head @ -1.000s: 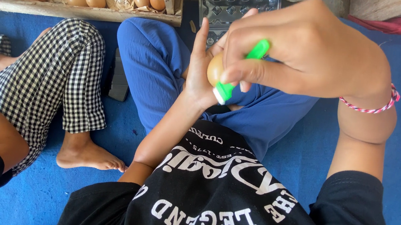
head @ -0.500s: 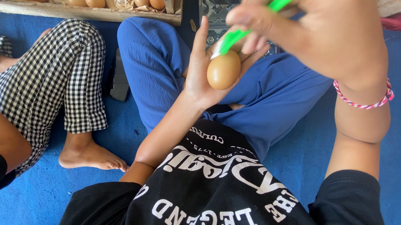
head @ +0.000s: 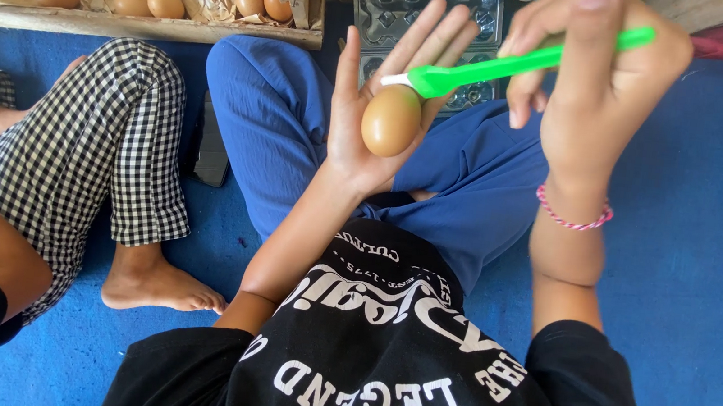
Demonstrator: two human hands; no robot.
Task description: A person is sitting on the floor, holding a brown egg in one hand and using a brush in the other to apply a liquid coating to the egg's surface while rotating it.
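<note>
A brown egg [head: 390, 120] lies in the palm of my left hand [head: 353, 130], whose fingers are stretched upward and apart. My right hand [head: 605, 99] is raised to the right of it and grips a green-handled brush [head: 509, 66]. The brush's white-tipped head touches the top of the egg. Both hands are held above my lap, over my blue trousers [head: 280, 121].
A dark plastic egg tray [head: 402, 4] lies on the blue mat [head: 699, 269] beyond my knees. A wooden crate [head: 128, 24] with paper and several brown eggs [head: 166, 4] stands at the back left. Another person's checked trouser leg [head: 86, 153] and bare foot [head: 157, 284] are at left, beside a black flat object [head: 211, 154].
My right hand has lifted up and to the right off the egg, uncovering it. The brush swung from below the egg to its top. My left hand's fingers spread.
</note>
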